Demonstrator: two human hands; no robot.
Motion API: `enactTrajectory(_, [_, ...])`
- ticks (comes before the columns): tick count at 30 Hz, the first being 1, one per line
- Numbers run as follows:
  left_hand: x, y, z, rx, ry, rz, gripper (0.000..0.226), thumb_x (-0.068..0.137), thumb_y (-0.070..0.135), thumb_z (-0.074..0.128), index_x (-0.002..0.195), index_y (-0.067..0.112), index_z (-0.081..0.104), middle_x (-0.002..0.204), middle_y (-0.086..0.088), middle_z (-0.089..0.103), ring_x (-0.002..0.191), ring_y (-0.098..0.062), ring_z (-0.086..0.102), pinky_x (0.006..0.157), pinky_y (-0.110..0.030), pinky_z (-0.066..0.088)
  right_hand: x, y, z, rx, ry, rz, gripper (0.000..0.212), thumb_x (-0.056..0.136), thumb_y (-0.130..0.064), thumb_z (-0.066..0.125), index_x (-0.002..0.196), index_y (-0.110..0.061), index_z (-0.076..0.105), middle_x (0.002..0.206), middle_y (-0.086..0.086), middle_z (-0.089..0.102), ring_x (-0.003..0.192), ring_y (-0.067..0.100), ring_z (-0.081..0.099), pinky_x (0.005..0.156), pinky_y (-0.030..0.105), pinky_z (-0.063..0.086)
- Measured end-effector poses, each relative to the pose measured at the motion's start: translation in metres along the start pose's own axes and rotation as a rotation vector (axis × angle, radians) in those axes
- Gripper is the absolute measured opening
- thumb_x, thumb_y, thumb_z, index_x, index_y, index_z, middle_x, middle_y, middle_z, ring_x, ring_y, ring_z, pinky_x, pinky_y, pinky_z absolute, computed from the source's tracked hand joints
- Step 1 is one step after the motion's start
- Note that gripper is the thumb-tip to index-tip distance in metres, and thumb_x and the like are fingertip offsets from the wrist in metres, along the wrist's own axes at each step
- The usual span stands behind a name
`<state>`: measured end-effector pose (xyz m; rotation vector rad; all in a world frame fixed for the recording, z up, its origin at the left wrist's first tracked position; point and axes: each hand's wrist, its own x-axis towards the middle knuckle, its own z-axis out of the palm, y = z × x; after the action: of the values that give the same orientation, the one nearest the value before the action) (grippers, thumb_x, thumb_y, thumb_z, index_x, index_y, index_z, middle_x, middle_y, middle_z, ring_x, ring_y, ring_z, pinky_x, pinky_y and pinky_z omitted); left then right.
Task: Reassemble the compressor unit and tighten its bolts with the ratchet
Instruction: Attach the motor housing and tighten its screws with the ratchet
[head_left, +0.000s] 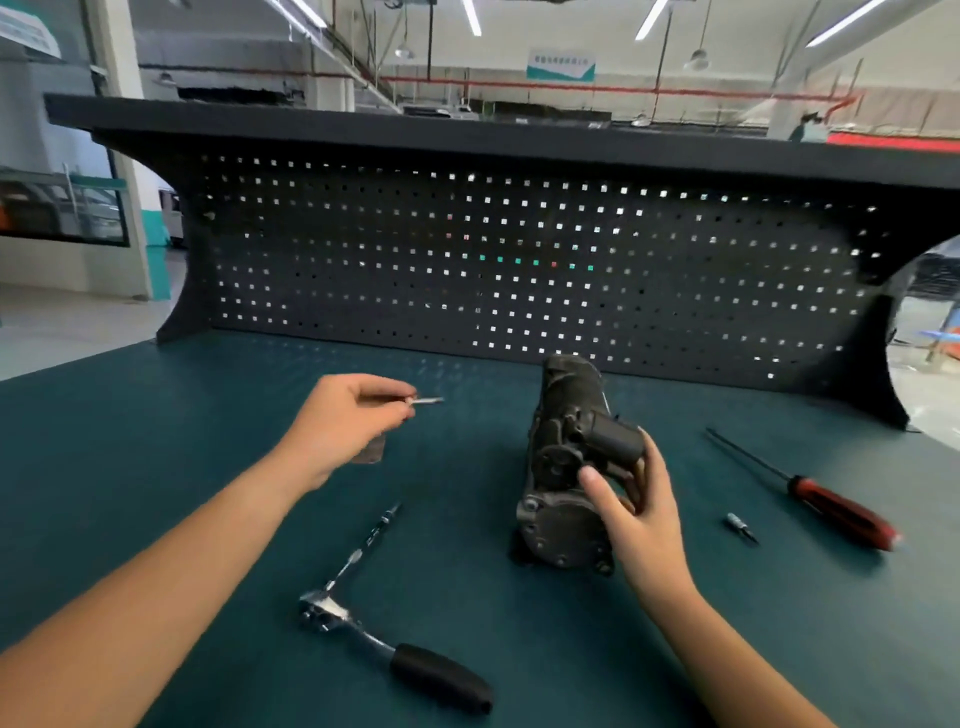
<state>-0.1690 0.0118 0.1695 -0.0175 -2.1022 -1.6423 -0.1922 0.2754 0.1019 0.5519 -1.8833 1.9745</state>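
Evidently mid-reassembly. We note a green worktop (156, 467) with a black pegboard (363, 249) standing at its back. On the worktop, right of centre, lies the compressor (566, 462), long axis running away from us, round end plate toward us.

We judge the step in hand to be refitting a bolt by hand. Tightening is not yet begun: the ratchet (322, 612) lies untouched near us, left of the compressor, with an extension fitted and pointing away. A red-handled screwdriver (821, 501) lies well off to the right.

Next move, as we read it: carry the bolt across to a hole in the housing, line it up straight and start the thread by hand, then take up the ratchet. Which hole stands empty we cannot tell; the housing is dark and blurred.

Our right hand (644, 514) steadies the compressor, fingers (653, 465) curled round the small cylinder on its side and thumb across the near face.

Our left hand (337, 421) is raised well left of the compressor. Its fingers (384, 389) are closed narrow, pinching the bolt (428, 400), shank pointing right.

A small pale piece (371, 451) beneath this hand is too blurred to name. A short bit (740, 527) lies between compressor and screwdriver.
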Motion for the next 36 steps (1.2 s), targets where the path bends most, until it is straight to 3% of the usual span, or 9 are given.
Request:
enactTrajectory(2, [0.007,0.005,0.033,0.066,-0.028,0.09,0.02,0.081,0.002,0.068,0.081,0.023,0.07,0.072,0.012,0.07,0.058,0.007,0.062,0.056,-0.008,0.049,-0.001,0.001,0.001,0.005,0.002,0.0,0.079,0.063,-0.045,0.067,0.135,-0.026,0.041,0.118,-0.019,0.06,0.108,-0.005,0.057,0.09,0.014,0.045])
enactTrajectory(4, [0.011,0.009,0.061,0.078,-0.045,0.161,0.023,0.081,0.004,0.069,0.079,0.027,0.069,0.077,0.014,0.068,0.067,0.008,0.063,0.064,-0.005,0.048,-0.001,0.001,0.002,0.002,0.004,-0.005,0.069,0.064,-0.048,0.065,0.128,-0.028,0.047,0.114,-0.021,0.063,0.106,-0.005,0.058,0.084,0.009,0.045])
enactTrajectory(8, [0.016,0.012,0.093,-0.002,-0.06,0.222,0.027,0.08,0.005,0.07,0.076,0.032,0.067,0.077,0.02,0.068,0.074,0.006,0.065,0.067,-0.006,0.047,0.003,0.006,0.0,0.017,0.02,-0.003,0.057,0.077,-0.04,0.059,0.128,-0.017,0.051,0.115,-0.005,0.065,0.106,0.004,0.06,0.082,0.011,0.045])
enactTrajectory(12, [0.017,0.012,0.105,-0.029,-0.083,0.284,0.027,0.079,0.002,0.071,0.076,0.028,0.068,0.074,0.02,0.068,0.073,0.007,0.065,0.067,-0.004,0.046,0.005,0.009,0.0,0.05,0.005,0.022,0.06,0.074,-0.044,0.061,0.127,-0.019,0.052,0.112,-0.006,0.067,0.104,0.007,0.062,0.083,0.019,0.049])
enactTrajectory(15, [0.018,0.012,0.108,-0.022,-0.085,0.314,0.027,0.078,0.001,0.071,0.077,0.027,0.067,0.08,0.015,0.068,0.073,0.008,0.064,0.069,-0.006,0.047,0.006,0.011,0.0,0.043,0.0,0.031,0.046,0.082,-0.04,0.064,0.123,-0.022,0.054,0.108,-0.007,0.068,0.1,0.007,0.064,0.079,0.018,0.049])
enactTrajectory(20, [0.017,0.009,0.112,-0.009,-0.074,0.34,0.025,0.078,0.0,0.071,0.077,0.024,0.067,0.08,0.013,0.067,0.072,0.009,0.064,0.068,-0.005,0.046,0.006,0.012,-0.001,0.047,-0.003,0.034,0.044,0.08,-0.039,0.061,0.121,-0.024,0.055,0.105,-0.007,0.068,0.097,0.006,0.064,0.074,0.015,0.049])
enactTrajectory(27, [0.021,0.005,0.111,-0.066,-0.085,0.277,0.026,0.076,0.001,0.073,0.074,0.027,0.069,0.073,0.016,0.069,0.071,0.005,0.065,0.067,-0.007,0.048,0.005,0.011,-0.002,0.067,-0.01,0.02,0.038,0.083,-0.029,0.059,0.12,-0.023,0.057,0.105,-0.009,0.069,0.096,0.003,0.064,0.073,0.012,0.047])
enactTrajectory(32, [0.03,0.01,0.117,-0.236,-0.125,0.084,0.019,0.075,0.009,0.075,0.068,0.026,0.07,0.069,0.014,0.07,0.068,0.002,0.063,0.065,-0.015,0.053,0.006,0.01,-0.003,0.086,-0.018,0.025,0.031,0.089,-0.015,0.06,0.119,-0.021,0.058,0.104,-0.007,0.069,0.094,0.003,0.065,0.072,0.012,0.048])
enactTrajectory(36, [0.037,0.012,0.118,-0.265,-0.193,-0.009,0.016,0.074,0.012,0.076,0.077,0.024,0.067,0.071,0.018,0.07,0.069,0.007,0.063,0.065,-0.018,0.05,0.006,0.007,-0.004,0.11,-0.026,0.023,0.038,0.08,-0.024,0.06,0.118,-0.018,0.059,0.105,-0.007,0.07,0.095,0.004,0.065,0.073,0.013,0.048])
